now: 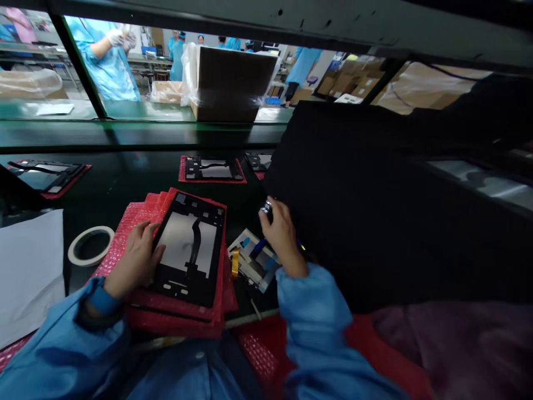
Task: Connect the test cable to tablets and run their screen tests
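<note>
At eight o'clock the left hand point(135, 258), grip open, rests against one black frame point(189, 253); at five, the right hand point(283, 236) grips one small silver part point(265, 209).

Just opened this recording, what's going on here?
A person in a blue smock sits at a dark bench. Their left hand rests on a black tablet-style frame lying on a stack of red bubble-wrap pouches. Their right hand holds a small silvery part beside a large black panel. A roll of white tape lies nearby; a gloved co-worker stands beyond the window.
</note>
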Demonstrator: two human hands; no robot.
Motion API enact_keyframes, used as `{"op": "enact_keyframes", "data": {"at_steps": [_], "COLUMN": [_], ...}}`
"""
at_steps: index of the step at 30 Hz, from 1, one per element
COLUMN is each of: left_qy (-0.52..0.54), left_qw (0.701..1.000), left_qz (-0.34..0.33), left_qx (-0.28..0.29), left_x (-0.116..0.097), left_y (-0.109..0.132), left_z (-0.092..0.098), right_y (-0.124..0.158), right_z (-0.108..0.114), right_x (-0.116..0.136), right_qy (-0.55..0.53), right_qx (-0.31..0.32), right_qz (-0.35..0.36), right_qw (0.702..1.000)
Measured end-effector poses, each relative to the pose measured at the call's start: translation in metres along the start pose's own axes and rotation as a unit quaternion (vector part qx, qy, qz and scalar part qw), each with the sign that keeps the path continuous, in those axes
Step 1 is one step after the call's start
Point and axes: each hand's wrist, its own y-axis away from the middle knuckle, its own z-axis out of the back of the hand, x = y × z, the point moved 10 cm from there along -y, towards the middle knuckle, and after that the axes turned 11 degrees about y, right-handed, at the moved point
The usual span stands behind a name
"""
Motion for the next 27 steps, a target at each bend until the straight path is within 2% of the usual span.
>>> {"op": "enact_keyframes", "data": {"at_steps": [2,4,7,9,15,23,27], "left_qy": [0.040,0.087,0.112,0.112,0.126,0.120,0.112], "left_qw": [0.996,0.983,0.968,0.969,0.978,0.971,0.970], "left_qz": [0.069,0.144,0.202,0.199,0.157,0.202,0.212], "left_qx": [0.030,0.071,0.094,0.094,0.060,0.049,0.046], "left_x": [0.020,0.035,0.039,0.031,0.014,0.040,0.041], "left_y": [-0.008,-0.014,-0.022,-0.027,-0.031,-0.030,-0.029], "left_z": [0.000,-0.004,-0.002,0.000,0.005,-0.005,-0.004], "right_y": [0.030,0.067,0.105,0.113,0.115,0.119,0.121], "right_z": [0.000,-0.005,-0.009,-0.010,-0.011,-0.010,-0.012], "right_x": [0.052,0.098,0.133,0.138,0.133,0.132,0.131], "right_qy": [-0.059,-0.092,-0.101,-0.103,-0.128,-0.138,-0.141], "right_qx": [0.068,0.146,0.178,0.163,0.119,0.103,0.089], "right_qz": [0.096,0.173,0.217,0.215,0.205,0.194,0.189], "right_qw": [0.991,0.970,0.954,0.957,0.963,0.966,0.968]}}
